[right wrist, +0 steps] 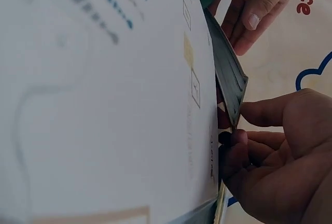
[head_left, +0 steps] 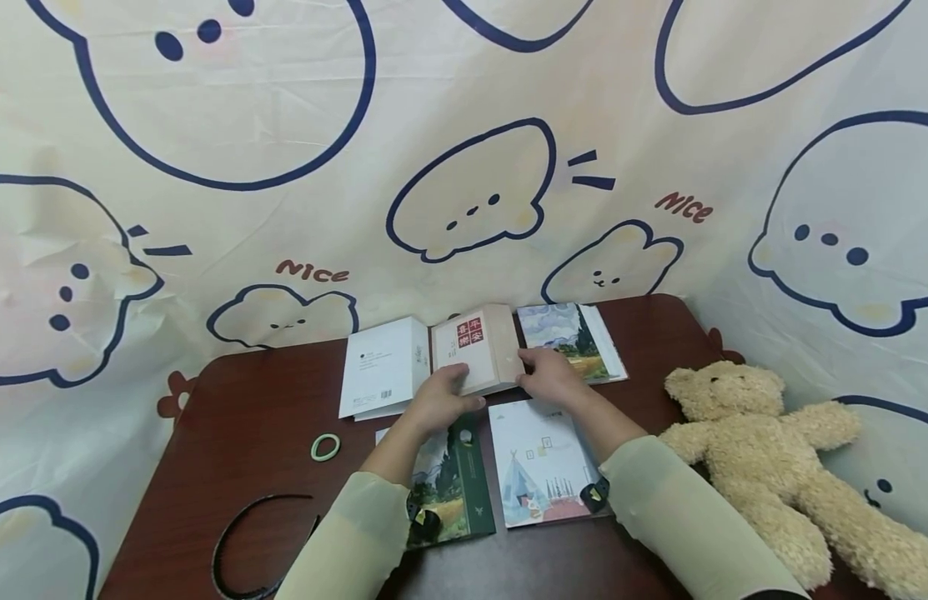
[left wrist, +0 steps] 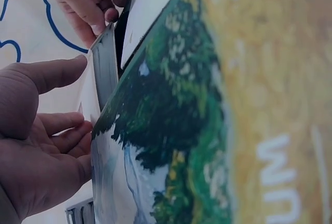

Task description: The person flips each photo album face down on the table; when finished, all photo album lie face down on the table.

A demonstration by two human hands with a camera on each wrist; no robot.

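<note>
A beige book (head_left: pixel 471 337) with red printed characters lies at the back middle of the table in the head view. At its lower right corner my right hand (head_left: pixel 552 379) pinches the edge between thumb and fingers. My left hand (head_left: pixel 439 398) is at the lower left edge, its thumb stretched out and its fingers loosely bent against the book. The right wrist view shows the grey page edge (right wrist: pixel 231 73) between both hands. Left of the beige book is a white book (head_left: pixel 381 367); to its right, a painted-landscape book (head_left: pixel 564 337).
Nearer me lie a green landscape book (head_left: pixel 471 475), partly under my left forearm, and a white illustrated book (head_left: pixel 539 467). A green ring (head_left: pixel 325 447) and a black curved band (head_left: pixel 222 542) are on the left. A teddy bear (head_left: pixel 756 450) sits at the right edge.
</note>
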